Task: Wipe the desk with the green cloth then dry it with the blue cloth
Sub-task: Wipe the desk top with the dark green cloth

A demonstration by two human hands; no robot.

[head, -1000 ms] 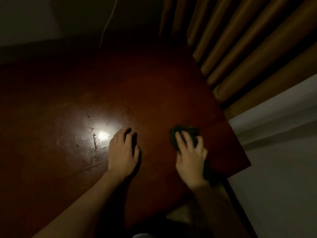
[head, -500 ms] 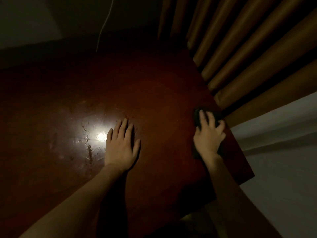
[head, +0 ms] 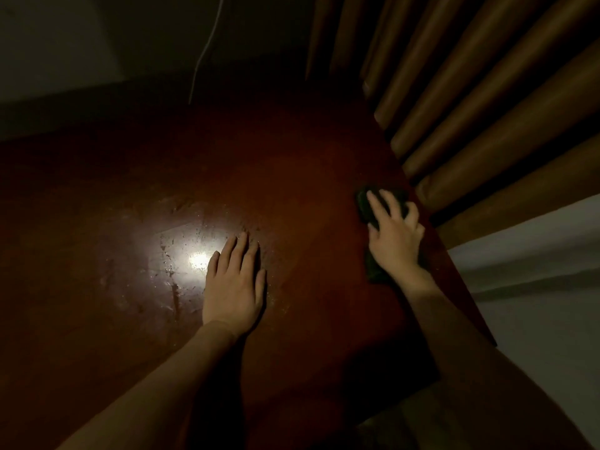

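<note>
The left hand (head: 234, 284) lies flat on the desk (head: 292, 177) near its middle, just right of a bright reflection (head: 198, 259); the right hand (head: 394, 233) rests on the cloth (head: 363, 203), well to the right, at the desk's right edge; the curtain (head: 470, 108) hangs just beyond that edge; a cord (head: 203, 56) hangs behind the desk's far side.

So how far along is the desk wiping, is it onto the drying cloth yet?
Not yet. Wet streaks shine on the desk near the left hand, which lies flat, so that part looks wiped. The right hand presses a dark cloth, seemingly the green one, at the right edge by the curtain. Drying remains; no blue cloth is visible.
</note>
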